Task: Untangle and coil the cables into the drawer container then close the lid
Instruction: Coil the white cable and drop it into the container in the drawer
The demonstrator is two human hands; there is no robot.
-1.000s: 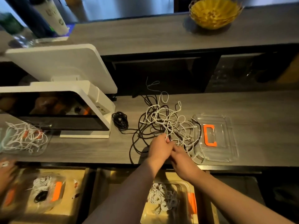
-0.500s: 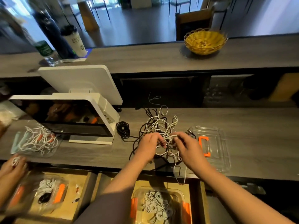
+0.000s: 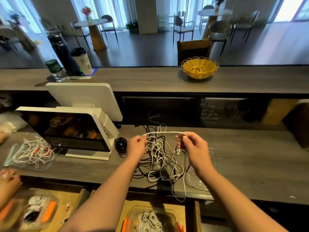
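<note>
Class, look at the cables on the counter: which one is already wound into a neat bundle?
The small black coiled cable, lying beside the white monitor base; the remaining black and white cables form a loose tangle.

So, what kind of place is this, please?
Most likely the service counter of a cafe. A white point-of-sale terminal stands on the work counter, a lidded takeaway cup on the raised ledge, and small round tables with chairs fill the room beyond.

White and black cables [image 3: 160, 153] tangle on the grey wood-grain table [image 3: 250, 158], near a clear lid [image 3: 215, 158], a yellow woven basket [image 3: 199, 67], a white monitor [image 3: 83, 128] and an orange-clipped clear container [image 3: 150, 220].
</note>
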